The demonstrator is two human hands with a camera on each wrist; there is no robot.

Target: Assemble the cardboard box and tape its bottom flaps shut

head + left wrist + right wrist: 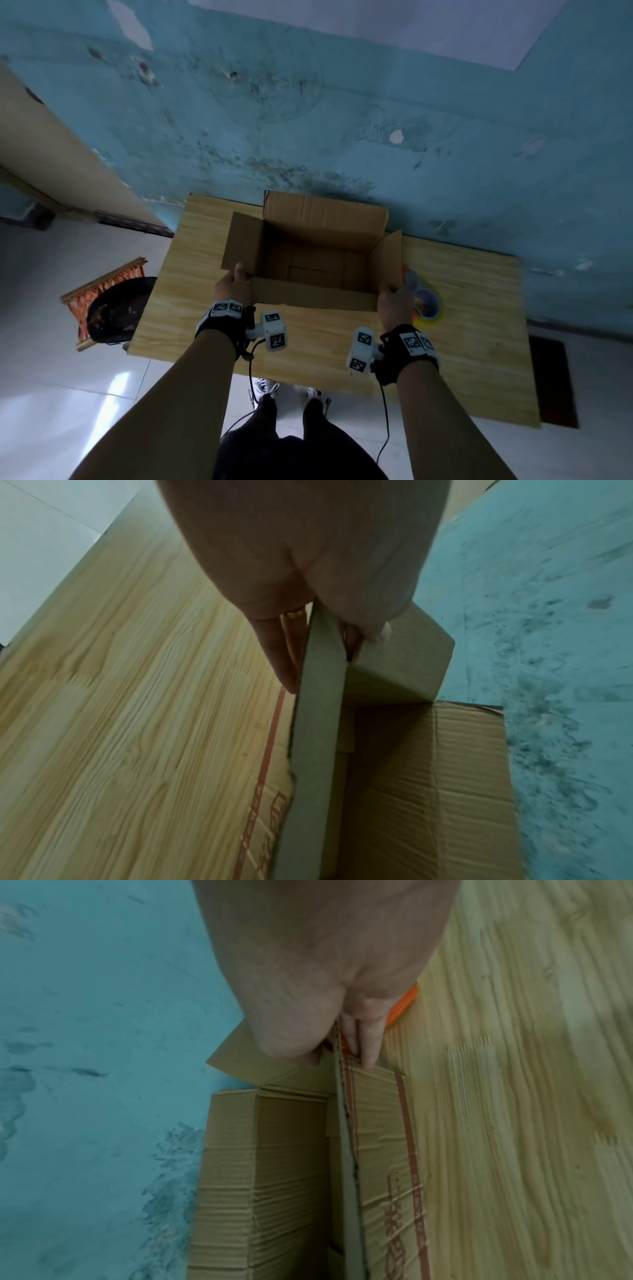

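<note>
- while both hands pinch the near flap, worth keeping the cardboard box [318,253] square on the wooden table [191,260], opening up, four top flaps standing.
- left hand [234,286] clamped on the near-left corner: thumb inside, fingers [281,653] flat and together down the outer face.
- right hand [394,301] clamped the same way on the near-right corner, fingers [368,1042] pressed side by side on the printed outer wall.
- best done with even pull from both corners, so the walls stay at right angles and the near flap neither creases nor tears at its fold.
- probably wise to turn the box over next, since the bottom flaps look folded in and no tape can be made out on them from above.
- tape roll [426,303] lying just beside the right hand, close enough to reach without shifting the box much.
- only the head view shows the whole box, the folded floor inside and the tape roll's place.
- only the wrist views show the grip itself: cardboard edge squeezed between thumb and fingers, plus red printing on the outer wall.
- right wrist view gives just an orange sliver of the tape roll behind the hand; left wrist view shows none of it.
</note>
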